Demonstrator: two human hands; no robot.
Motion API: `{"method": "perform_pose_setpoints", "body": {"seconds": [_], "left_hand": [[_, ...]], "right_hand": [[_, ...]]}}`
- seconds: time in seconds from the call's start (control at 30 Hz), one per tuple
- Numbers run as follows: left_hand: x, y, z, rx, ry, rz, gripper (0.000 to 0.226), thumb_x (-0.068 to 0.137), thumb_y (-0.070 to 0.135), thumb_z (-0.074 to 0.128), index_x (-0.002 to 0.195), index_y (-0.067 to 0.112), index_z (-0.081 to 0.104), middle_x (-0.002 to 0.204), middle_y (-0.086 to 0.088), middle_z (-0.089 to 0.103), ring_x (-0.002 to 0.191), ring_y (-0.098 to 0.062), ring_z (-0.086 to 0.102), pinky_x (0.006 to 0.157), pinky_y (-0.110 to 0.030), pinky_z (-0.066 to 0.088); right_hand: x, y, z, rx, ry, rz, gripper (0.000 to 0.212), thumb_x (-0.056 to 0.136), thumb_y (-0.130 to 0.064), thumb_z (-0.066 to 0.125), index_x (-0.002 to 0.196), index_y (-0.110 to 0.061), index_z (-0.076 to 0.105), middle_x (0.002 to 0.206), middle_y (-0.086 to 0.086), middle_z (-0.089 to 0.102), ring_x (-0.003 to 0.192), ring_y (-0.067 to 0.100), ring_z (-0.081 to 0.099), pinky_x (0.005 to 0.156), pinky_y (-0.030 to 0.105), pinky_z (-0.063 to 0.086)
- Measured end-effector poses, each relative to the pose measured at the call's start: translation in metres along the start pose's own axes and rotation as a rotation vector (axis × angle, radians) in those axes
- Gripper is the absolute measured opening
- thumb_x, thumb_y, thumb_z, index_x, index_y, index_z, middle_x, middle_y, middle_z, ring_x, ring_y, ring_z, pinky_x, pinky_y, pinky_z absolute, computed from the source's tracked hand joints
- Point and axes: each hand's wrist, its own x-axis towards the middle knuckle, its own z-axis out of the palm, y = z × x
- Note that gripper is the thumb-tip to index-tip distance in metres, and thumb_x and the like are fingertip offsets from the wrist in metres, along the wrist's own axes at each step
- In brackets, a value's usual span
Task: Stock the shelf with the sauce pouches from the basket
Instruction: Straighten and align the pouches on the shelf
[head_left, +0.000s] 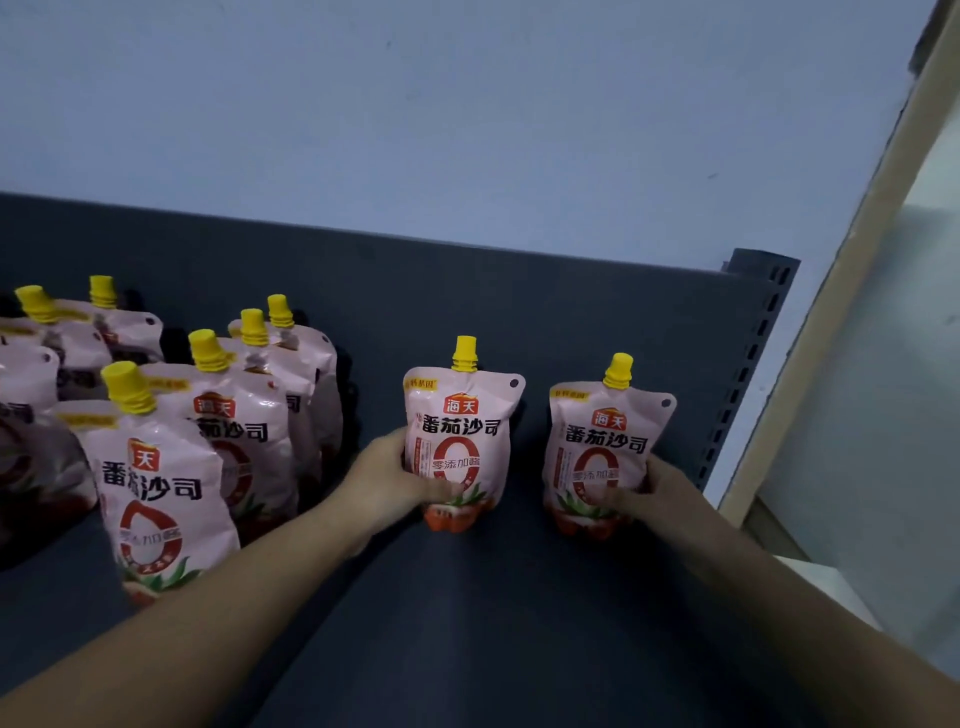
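Two arms reach in from the bottom edge, left forearm (197, 639) and right forearm (810, 613), both stretched forward over the dark shelf deck (493, 649) and spreading slightly apart.

Step in hand, as a judgement: setting down a pair of pouches, one per hand, in the open stretch of deck left of the perforated upright (753, 374).

- Left hand (387, 478) grasps the left pouch (460, 431) low on its body. The thumb lies over the front, blurred, and the fingers go behind. This pouch is well left of the upright.
- Right hand (660, 488) grasps the right pouch (602, 447) the same way, thumb across the lower front and fingers round its right edge. This pouch is near the upright, on its left.
- Both pouches are upright with yellow caps up and labels facing out. Their bases sit at deck level, but I cannot tell if they touch.
- The basket is not in view.

Next move, judged: seat both bases flat, let go without tipping them, and keep them in line with the rows.

The stocked group (218, 415) stands far left of the upright, several rows deep, with some pouches leaning. Behind everything the dark back panel (467, 291) meets the upright at its right end. Beyond that is the pale wall (467, 104).
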Motion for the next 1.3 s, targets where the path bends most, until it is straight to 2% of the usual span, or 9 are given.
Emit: {"method": "perform_pose_setpoints", "body": {"seconds": [0.1, 0.23, 0.33, 0.43, 0.6, 0.77, 0.93, 1.1, 1.3], "left_hand": [[0.002, -0.007, -0.001, 0.114, 0.036, 0.029, 0.039, 0.065, -0.003, 0.079, 0.089, 0.023, 0.061, 0.088, 0.01, 0.066, 0.082, -0.005, 0.062, 0.069, -0.016, 0.052], [0.009, -0.011, 0.0, 0.187, 0.102, 0.083, 0.048, 0.069, 0.001, 0.078, 0.109, 0.017, 0.057, 0.096, 0.008, 0.063, 0.087, -0.007, 0.059, 0.073, -0.018, 0.046], [0.016, -0.016, 0.002, 0.174, 0.149, 0.114, 0.048, 0.071, 0.001, 0.076, 0.112, 0.017, 0.055, 0.098, 0.007, 0.061, 0.09, -0.01, 0.057, 0.072, -0.016, 0.044], [0.024, -0.019, 0.004, 0.151, 0.168, 0.1, 0.048, 0.073, 0.0, 0.074, 0.115, 0.014, 0.055, 0.105, 0.001, 0.063, 0.097, -0.014, 0.058, 0.08, -0.025, 0.046], [0.036, -0.021, 0.007, 0.141, 0.171, 0.069, 0.048, 0.075, -0.002, 0.072, 0.117, 0.011, 0.053, 0.116, -0.005, 0.064, 0.102, -0.017, 0.058, 0.088, -0.031, 0.048], [0.037, -0.023, 0.009, 0.129, 0.208, 0.06, 0.041, 0.077, 0.0, 0.071, 0.108, 0.015, 0.051, 0.112, -0.004, 0.063, 0.101, -0.018, 0.057, 0.084, -0.027, 0.044], [0.03, -0.026, 0.011, 0.251, 0.275, 0.053, 0.042, 0.077, 0.013, 0.073, 0.114, 0.009, 0.052, 0.113, -0.006, 0.063, 0.097, -0.019, 0.057, 0.083, -0.029, 0.045], [0.028, -0.026, 0.017, 0.237, 0.318, 0.081, 0.047, 0.079, 0.009, 0.071, 0.122, 0.009, 0.051, 0.12, -0.008, 0.063, 0.106, -0.022, 0.058, 0.083, -0.027, 0.043], [0.025, -0.03, 0.02, 0.186, 0.307, 0.069, 0.047, 0.082, 0.011, 0.068, 0.126, 0.009, 0.049, 0.123, -0.009, 0.061, 0.108, -0.02, 0.056, 0.087, -0.028, 0.042]], "right_hand": [[-0.003, 0.0, 0.002, -0.074, 0.037, -0.005, 0.033, 0.075, -0.004, 0.072, 0.099, -0.023, 0.059, 0.093, -0.011, 0.067, 0.083, 0.001, 0.062, 0.053, 0.009, 0.05], [0.006, -0.003, 0.006, -0.172, 0.095, -0.046, 0.034, 0.076, -0.003, 0.072, 0.102, -0.019, 0.057, 0.087, -0.014, 0.063, 0.077, -0.004, 0.058, 0.049, 0.004, 0.046], [0.015, 0.0, 0.005, -0.185, 0.143, -0.048, 0.043, 0.076, -0.005, 0.073, 0.114, -0.013, 0.056, 0.101, -0.004, 0.066, 0.083, 0.003, 0.06, 0.058, 0.011, 0.048], [0.024, 0.002, 0.001, -0.198, 0.182, -0.038, 0.048, 0.074, -0.006, 0.075, 0.119, -0.01, 0.056, 0.113, 0.004, 0.066, 0.093, 0.015, 0.061, 0.067, 0.017, 0.048], [0.033, 0.003, -0.004, -0.286, 0.23, -0.069, 0.05, 0.073, -0.008, 0.076, 0.119, -0.009, 0.057, 0.118, 0.007, 0.066, 0.095, 0.015, 0.06, 0.072, 0.02, 0.047], [0.031, 0.005, -0.004, -0.354, 0.233, -0.049, 0.055, 0.075, -0.012, 0.076, 0.123, -0.011, 0.05, 0.124, 0.005, 0.062, 0.105, 0.018, 0.058, 0.085, 0.027, 0.046], [0.024, 0.008, -0.008, -0.511, 0.259, -0.052, 0.045, 0.081, -0.016, 0.07, 0.122, -0.011, 0.05, 0.124, 0.005, 0.06, 0.11, 0.021, 0.057, 0.085, 0.027, 0.044], [0.026, 0.009, -0.012, -0.539, 0.287, -0.043, 0.04, 0.083, -0.014, 0.068, 0.12, -0.009, 0.052, 0.124, 0.009, 0.061, 0.11, 0.024, 0.058, 0.089, 0.033, 0.049], [0.023, 0.01, -0.008, -0.448, 0.31, -0.023, 0.042, 0.084, -0.014, 0.067, 0.121, -0.008, 0.047, 0.12, 0.007, 0.059, 0.097, 0.015, 0.052, 0.076, 0.026, 0.043]]}}
